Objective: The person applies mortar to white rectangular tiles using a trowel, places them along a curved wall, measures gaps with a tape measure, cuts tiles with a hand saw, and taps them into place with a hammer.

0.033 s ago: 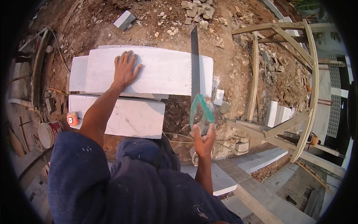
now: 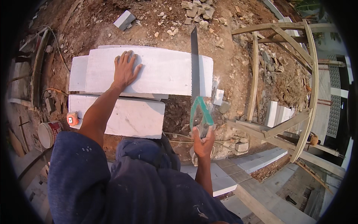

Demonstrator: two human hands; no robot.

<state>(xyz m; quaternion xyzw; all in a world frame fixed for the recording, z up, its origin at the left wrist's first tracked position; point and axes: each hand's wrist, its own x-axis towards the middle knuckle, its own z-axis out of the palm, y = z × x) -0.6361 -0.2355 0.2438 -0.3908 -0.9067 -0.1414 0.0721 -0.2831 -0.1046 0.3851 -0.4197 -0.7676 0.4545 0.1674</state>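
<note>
— Which parts couldn't you make out?
— The right hand (image 2: 203, 143) was closed around the saw's green-edged handle (image 2: 210, 120), though some of its fingers were hidden. The left hand (image 2: 126, 71) lay spread on the top white block (image 2: 160, 72), gripping nothing that I could see, its palm out of sight.
— Where was the saw (image 2: 195, 63)?
— Across that block near its right end. I couldn't tell how deep the blade sat, or whether the end piece (image 2: 206, 76) was joined.
— Anything else covered?
— A lower slab (image 2: 78, 74) showed mainly at the left. The left forearm (image 2: 100, 108) hid part of the near block (image 2: 136, 117); an orange tape measure (image 2: 72, 119) sat at that block's left end.
— And the edges, the room?
— The saw's tip reached past the far edge, over bare earth (image 2: 167, 18); the handle hung off the near edge. To its right, a small white piece (image 2: 219, 97) lay near the handle, and the timber frame (image 2: 313, 74) stood well apart.
</note>
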